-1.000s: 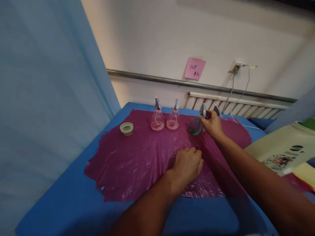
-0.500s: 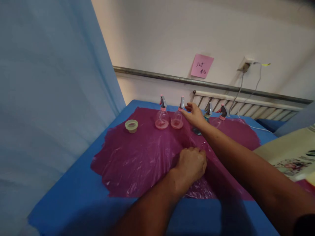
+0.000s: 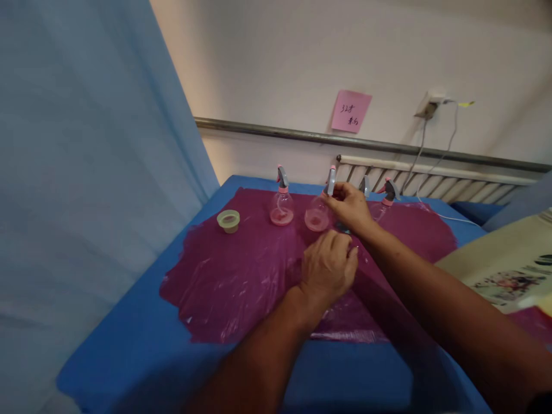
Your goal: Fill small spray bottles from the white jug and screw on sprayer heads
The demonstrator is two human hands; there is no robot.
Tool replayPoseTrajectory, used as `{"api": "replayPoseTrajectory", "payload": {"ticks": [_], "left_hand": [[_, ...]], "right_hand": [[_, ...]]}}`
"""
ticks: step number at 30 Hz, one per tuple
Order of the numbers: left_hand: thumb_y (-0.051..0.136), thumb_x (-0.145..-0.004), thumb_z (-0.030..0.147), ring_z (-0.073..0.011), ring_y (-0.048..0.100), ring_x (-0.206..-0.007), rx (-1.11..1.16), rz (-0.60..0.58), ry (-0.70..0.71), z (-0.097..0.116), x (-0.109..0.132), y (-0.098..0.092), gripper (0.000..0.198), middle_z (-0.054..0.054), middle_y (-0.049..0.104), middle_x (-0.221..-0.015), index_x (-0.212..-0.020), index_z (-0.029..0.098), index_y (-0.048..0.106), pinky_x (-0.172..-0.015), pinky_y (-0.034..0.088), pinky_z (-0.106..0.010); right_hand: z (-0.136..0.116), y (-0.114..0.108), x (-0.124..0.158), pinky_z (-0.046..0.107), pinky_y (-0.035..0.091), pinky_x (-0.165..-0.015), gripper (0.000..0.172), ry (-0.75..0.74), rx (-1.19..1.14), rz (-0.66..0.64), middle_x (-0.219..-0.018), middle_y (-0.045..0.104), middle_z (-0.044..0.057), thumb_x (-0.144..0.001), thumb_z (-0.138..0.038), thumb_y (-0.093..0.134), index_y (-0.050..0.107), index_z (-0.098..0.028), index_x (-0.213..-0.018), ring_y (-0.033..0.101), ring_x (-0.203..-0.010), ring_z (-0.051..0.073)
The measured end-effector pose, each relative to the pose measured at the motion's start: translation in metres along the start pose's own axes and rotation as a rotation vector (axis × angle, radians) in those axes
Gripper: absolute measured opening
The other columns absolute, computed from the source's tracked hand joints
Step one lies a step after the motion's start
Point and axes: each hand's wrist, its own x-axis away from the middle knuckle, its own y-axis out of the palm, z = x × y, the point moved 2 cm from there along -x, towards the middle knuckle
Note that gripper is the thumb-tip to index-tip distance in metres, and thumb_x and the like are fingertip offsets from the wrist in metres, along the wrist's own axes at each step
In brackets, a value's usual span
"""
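My right hand (image 3: 351,208) has its thumb and fingers closed at the neck of a clear spray bottle (image 3: 317,219), which leans with its head to the right. A little pink liquid or colouring shows at its bottom. My left hand (image 3: 328,261) is curled just in front, over the purple plastic sheet (image 3: 241,276); whatever its fingers hold is hidden. To the left a second spray bottle (image 3: 282,210) with a pink collar stands upright. Behind my right hand, a bottle with a grey spray head (image 3: 364,185) is mostly covered. Farther right stands another spray bottle (image 3: 382,211).
A small pale-yellow tub (image 3: 228,221) sits on the sheet at the left. The sheet lies on a blue-covered table (image 3: 129,345). A blue curtain (image 3: 95,172) hangs at left. Behind are a metal rail (image 3: 276,133), a radiator (image 3: 401,172) and cables (image 3: 420,155).
My right hand has closed at the bottle's neck, and the bottle has shifted right and tilted. My left hand has come up slightly, nearer to it.
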Motion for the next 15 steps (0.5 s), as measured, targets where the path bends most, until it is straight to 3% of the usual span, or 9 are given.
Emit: {"api": "replayPoseTrajectory", "payload": {"ticks": [3, 5, 9, 12, 15], "left_hand": [[0.068, -0.110, 0.028, -0.0313, 0.068, -0.142, 0.125, 0.281, 0.028, -0.006, -0.003, -0.007, 0.039, -0.016, 0.071, -0.146, -0.146, 0.021, 0.056, -0.127, 0.056, -0.050], [0.073, -0.106, 0.029, -0.0336, 0.061, -0.155, 0.172, 0.323, 0.036, -0.008, -0.003, -0.005, 0.063, -0.019, 0.062, -0.161, -0.161, 0.021, 0.043, -0.134, 0.050, -0.055], [0.088, -0.093, 0.032, -0.0397, 0.057, -0.161, 0.231, 0.102, -0.038, -0.004, 0.001, 0.008, 0.094, -0.021, 0.055, -0.170, -0.169, 0.023, 0.033, -0.132, 0.051, -0.061], [0.092, -0.091, 0.038, -0.0411, 0.066, -0.149, 0.267, -0.079, -0.116, 0.002, 0.004, 0.014, 0.084, -0.017, 0.065, -0.156, -0.159, 0.024, 0.046, -0.124, 0.056, -0.061], [0.091, -0.092, 0.041, -0.0384, 0.071, -0.135, 0.279, -0.159, -0.169, 0.005, 0.004, 0.015, 0.067, -0.012, 0.071, -0.140, -0.148, 0.026, 0.056, -0.115, 0.059, -0.058]], "right_hand": [[-0.018, -0.027, 0.029, 0.042, 0.063, -0.088, 0.044, -0.003, -0.047, -0.006, -0.101, 0.083, 0.006, -0.078, -0.052, 0.092, 0.076, -0.023, -0.107, 0.075, -0.088, 0.023], [-0.026, -0.043, 0.050, 0.041, 0.063, -0.084, 0.043, 0.010, -0.088, 0.000, -0.098, 0.082, 0.005, -0.078, -0.052, 0.096, 0.076, -0.024, -0.105, 0.074, -0.085, 0.022], [-0.031, -0.067, 0.093, 0.039, 0.063, -0.084, 0.044, 0.051, -0.129, 0.053, -0.097, 0.083, 0.004, -0.075, -0.050, 0.102, 0.077, -0.025, -0.102, 0.076, -0.086, 0.022], [-0.028, -0.074, 0.118, 0.039, 0.064, -0.087, 0.045, 0.078, -0.164, 0.118, -0.097, 0.083, 0.003, -0.074, -0.048, 0.104, 0.076, -0.026, -0.101, 0.077, -0.087, 0.022], [-0.023, -0.072, 0.131, 0.039, 0.064, -0.087, 0.043, 0.072, -0.201, 0.177, -0.098, 0.083, 0.003, -0.076, -0.047, 0.103, 0.075, -0.026, -0.102, 0.077, -0.086, 0.021]]}}
